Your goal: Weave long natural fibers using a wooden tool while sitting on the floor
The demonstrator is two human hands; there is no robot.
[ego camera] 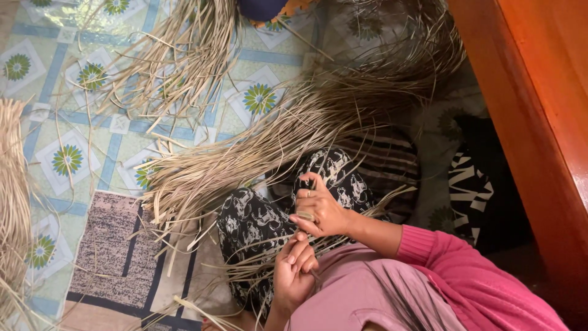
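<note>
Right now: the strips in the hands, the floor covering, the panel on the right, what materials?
Strips: likely dried palm leaf or reed; pale tan, matte, flat, curling. Floor covering: probably vinyl sheet; glossy, printed tile pattern with flowers. Panel: wood, seemingly varnished; reddish-brown with sheen.

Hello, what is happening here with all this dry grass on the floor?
A person in a pink sleeve sits on the floor and works thin dried straw strips with both bare hands. The right hand pinches a few strips above the lap, and the left hand grips strips just below it. A large bundle of strips spreads from the lap across the patterned floor mat. A wooden furniture edge stands at the right.
</note>
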